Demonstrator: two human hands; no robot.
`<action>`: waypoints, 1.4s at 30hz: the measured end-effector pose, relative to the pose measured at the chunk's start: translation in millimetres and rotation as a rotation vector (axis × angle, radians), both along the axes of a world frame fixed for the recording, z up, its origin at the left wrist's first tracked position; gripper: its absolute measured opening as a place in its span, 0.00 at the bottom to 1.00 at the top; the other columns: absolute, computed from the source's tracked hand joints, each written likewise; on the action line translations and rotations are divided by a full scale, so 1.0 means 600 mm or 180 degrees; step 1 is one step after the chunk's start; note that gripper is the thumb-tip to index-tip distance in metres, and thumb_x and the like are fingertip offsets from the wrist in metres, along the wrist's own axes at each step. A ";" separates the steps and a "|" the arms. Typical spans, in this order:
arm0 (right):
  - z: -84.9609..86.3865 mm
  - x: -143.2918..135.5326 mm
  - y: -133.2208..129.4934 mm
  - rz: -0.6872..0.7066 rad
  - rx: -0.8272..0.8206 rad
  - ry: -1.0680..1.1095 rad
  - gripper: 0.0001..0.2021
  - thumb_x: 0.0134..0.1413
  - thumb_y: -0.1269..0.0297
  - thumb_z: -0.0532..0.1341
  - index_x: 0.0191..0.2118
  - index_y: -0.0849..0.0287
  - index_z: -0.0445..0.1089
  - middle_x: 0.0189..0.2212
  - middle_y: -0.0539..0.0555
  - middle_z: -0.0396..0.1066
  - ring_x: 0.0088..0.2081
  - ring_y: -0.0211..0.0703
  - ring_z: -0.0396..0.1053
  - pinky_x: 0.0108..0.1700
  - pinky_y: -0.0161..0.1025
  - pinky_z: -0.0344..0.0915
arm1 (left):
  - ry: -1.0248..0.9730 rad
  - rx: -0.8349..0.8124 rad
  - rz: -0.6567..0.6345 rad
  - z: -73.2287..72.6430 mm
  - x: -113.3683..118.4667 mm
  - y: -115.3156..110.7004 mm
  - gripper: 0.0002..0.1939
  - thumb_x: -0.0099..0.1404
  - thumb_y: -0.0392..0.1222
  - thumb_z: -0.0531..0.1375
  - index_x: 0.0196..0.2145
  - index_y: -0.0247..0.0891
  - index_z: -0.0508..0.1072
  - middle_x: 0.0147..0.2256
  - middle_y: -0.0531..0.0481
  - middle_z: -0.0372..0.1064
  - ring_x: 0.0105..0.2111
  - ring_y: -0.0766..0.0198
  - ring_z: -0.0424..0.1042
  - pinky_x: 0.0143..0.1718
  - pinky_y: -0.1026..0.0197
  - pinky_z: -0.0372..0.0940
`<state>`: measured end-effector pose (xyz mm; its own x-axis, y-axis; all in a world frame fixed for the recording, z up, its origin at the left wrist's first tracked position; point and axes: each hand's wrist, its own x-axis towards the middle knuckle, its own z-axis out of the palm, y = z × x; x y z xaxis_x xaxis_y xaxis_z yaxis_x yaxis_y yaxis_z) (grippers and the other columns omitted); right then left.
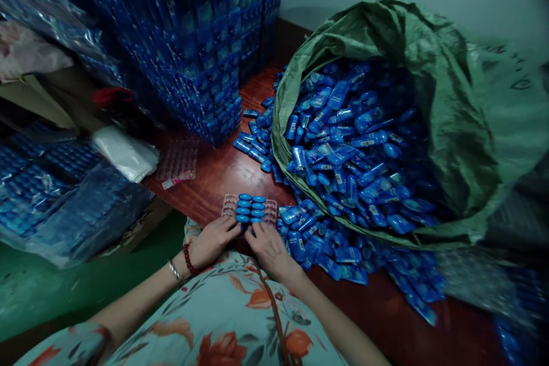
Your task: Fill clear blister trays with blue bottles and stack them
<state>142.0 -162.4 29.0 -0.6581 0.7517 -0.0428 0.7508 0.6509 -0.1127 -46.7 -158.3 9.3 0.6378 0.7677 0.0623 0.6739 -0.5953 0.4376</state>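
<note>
A clear plastic tray (270,211) lies at the near edge of the red-brown table, with two columns of blue containers (244,204) in its middle and unfilled slots at both sides. My left hand (215,238), with a red bead bracelet and a silver bangle at the wrist, has its fingers bent at the tray's near left part. Beside it my right hand (266,246) has its fingers bent at the near right part. Fingertips of both hands meet the nearest blue containers, and what they grip there is too small to make out.
A green woven sack (454,126) full of blue containers (343,137) lies open at the right, with more spilled around it. Tall stacks of packed blue items (180,40) stand behind. At the left are another clear tray (178,160) and white plastic bags (126,154).
</note>
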 end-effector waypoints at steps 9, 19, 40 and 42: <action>-0.036 0.056 -0.018 -0.0680 0.0386 0.0715 0.20 0.61 0.72 0.49 0.58 0.57 0.60 0.44 0.59 0.66 0.43 0.43 0.64 0.43 0.38 0.62 | 0.0367 0.0140 -0.0230 0.006 0.004 0.009 0.14 0.65 0.29 0.46 0.43 0.36 0.66 0.40 0.43 0.64 0.41 0.57 0.63 0.43 0.54 0.63; -0.005 0.146 0.077 -0.0767 -0.0224 -0.0522 0.20 0.51 0.73 0.59 0.51 0.56 0.65 0.43 0.59 0.67 0.45 0.52 0.60 0.41 0.44 0.58 | 0.0450 0.0631 -0.0342 0.011 0.013 0.024 0.16 0.65 0.29 0.45 0.47 0.34 0.65 0.42 0.41 0.64 0.40 0.57 0.63 0.41 0.55 0.63; -0.036 0.198 0.000 -0.3372 -0.1733 0.5281 0.23 0.45 0.56 0.65 0.46 0.55 0.61 0.26 0.46 0.69 0.22 0.37 0.68 0.23 0.34 0.65 | 0.1193 0.0132 -0.0648 -0.013 0.247 0.081 0.13 0.59 0.37 0.59 0.40 0.26 0.69 0.42 0.34 0.66 0.45 0.50 0.64 0.45 0.51 0.57; -0.039 0.192 -0.006 -0.3508 -0.1707 0.5368 0.23 0.45 0.56 0.65 0.46 0.55 0.61 0.25 0.46 0.69 0.22 0.36 0.68 0.23 0.33 0.64 | 0.1121 0.0216 -0.0776 -0.006 0.241 0.070 0.10 0.60 0.33 0.57 0.41 0.26 0.68 0.43 0.35 0.65 0.46 0.51 0.63 0.46 0.51 0.57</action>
<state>257.5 -165.8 5.7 0.3325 0.8891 -0.3146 -0.2996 -0.2167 -0.9291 97.8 -116.3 5.5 0.7913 0.5937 -0.1463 0.6112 -0.7750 0.1604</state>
